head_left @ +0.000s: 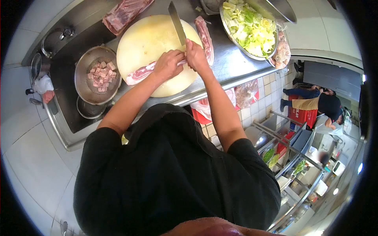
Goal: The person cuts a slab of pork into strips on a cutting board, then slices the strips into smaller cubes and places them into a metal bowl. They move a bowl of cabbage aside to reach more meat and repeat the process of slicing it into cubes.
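My right hand [195, 57] is wrapped round the handle of a kitchen knife [176, 23], whose blade points to the far side of the round cutting board [145, 35]. Close beside it, my left hand [169, 65] grips a strip of pork belly [141, 73] that lies across the near part of the board. Part of the strip is hidden under my fingers. A second strip of meat [204, 39] rests at the board's right edge, and a larger slab of meat [125, 15] lies beyond its far left. To the left, a metal bowl [80, 78] holds cubes of meat [102, 76].
A large bowl of chopped lettuce [252, 29] stands right of the board. At left are the sink [63, 94] and a tap [46, 49]. Bags of meat [247, 94] sit below the counter's edge. Another person [328, 104] is at the far right, near a metal rack [289, 145].
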The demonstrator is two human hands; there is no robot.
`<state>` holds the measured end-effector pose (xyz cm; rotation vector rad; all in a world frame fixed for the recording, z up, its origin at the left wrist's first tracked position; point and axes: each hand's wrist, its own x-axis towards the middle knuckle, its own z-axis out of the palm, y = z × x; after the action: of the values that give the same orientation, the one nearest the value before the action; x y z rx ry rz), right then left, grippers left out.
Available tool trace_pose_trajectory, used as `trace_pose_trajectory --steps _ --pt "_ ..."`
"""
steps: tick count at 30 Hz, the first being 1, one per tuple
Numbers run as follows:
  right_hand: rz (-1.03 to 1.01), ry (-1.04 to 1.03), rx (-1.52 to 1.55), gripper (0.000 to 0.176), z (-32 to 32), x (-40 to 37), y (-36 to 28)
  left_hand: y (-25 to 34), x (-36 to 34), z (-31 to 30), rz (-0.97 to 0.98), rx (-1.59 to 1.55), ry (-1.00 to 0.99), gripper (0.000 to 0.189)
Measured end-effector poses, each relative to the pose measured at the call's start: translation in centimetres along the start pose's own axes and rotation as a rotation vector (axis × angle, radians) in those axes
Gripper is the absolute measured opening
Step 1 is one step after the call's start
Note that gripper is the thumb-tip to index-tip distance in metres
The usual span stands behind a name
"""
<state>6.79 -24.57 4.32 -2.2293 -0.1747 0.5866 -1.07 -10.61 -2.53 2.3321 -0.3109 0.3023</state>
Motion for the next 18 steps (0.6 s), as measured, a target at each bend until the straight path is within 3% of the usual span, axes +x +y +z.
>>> trace_pose_trajectory --steps 2,7,13,18 --pt "0.21 -0.091 0.071 0.054 -2.2 -0.9 -4.3 0.1 -0.9 -0.8 -0.002 -0.05 0.079 0.041" --pt "-0.05 0.071 -0.023 0.055 -2.0 -7.2 1.1 0.7 -2.8 -2.3 -0.049 0.021 0.034 0.041" --pt "0.168 -0.014 -0.09 0.05 -1.6 -16.4 2.0 1.5 -1.7 -2.8 -0.109 0.064 -0.052 0.041" --pt "0.069 0.014 -0.243 0.05 -0.8 -16.5 2.5 1.3 -1.7 -2.1 -0.082 0.039 0.005 0.041"
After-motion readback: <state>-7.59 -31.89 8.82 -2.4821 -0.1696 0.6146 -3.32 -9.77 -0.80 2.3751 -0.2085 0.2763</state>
